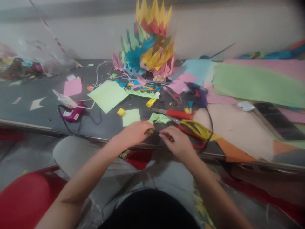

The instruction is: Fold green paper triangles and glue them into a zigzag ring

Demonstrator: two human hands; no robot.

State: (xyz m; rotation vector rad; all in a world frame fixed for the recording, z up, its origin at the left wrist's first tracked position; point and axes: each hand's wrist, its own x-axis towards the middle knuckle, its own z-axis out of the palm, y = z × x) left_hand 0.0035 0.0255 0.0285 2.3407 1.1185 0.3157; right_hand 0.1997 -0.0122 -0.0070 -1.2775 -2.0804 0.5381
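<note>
1. Two hands meet near the middle of the near edge of the dark surface [102, 126], slightly apart.
2. Left hand [137, 131]: grip clamped on a small green paper piece [149, 130] at that edge.
3. Right hand [177, 140]: fingers curled; cannot tell whether its grip holds anything.
4. Folded green paper [160, 118] lies just beyond both hands, green square [131, 117] to its left.
5. Yellow-handled scissors [196, 126] lie beside the right hand.
6. Spiky paper model [146, 51] stands toward the far edge.
</note>
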